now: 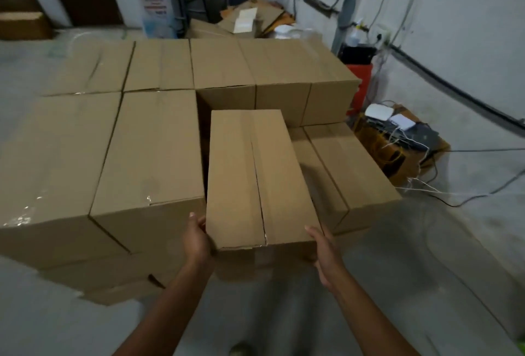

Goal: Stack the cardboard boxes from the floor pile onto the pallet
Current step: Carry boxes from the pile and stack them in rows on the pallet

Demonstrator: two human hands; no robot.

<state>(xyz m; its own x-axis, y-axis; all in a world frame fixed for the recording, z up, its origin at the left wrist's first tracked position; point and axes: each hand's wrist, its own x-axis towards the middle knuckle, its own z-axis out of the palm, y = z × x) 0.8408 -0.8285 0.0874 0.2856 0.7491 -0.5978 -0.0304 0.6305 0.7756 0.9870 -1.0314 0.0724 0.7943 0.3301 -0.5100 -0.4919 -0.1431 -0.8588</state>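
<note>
I hold a taped brown cardboard box [257, 179] in front of me, long side pointing away. My left hand [197, 237] grips its near left corner and my right hand [324, 250] clasps its near right side. The box hangs over a gap in a stack of like boxes [147, 151]. The stack is higher on the left and at the back [272, 71], and one layer lower on the right [349, 168]. The pallet under them is hidden.
A low box with white devices and cables [397, 134] sits on the floor at the right, with wires trailing across the concrete. A red container [362, 83] stands by the wall behind the stack. Flattened cardboard [250, 20] lies in the back corner. Grey floor lies under my arms.
</note>
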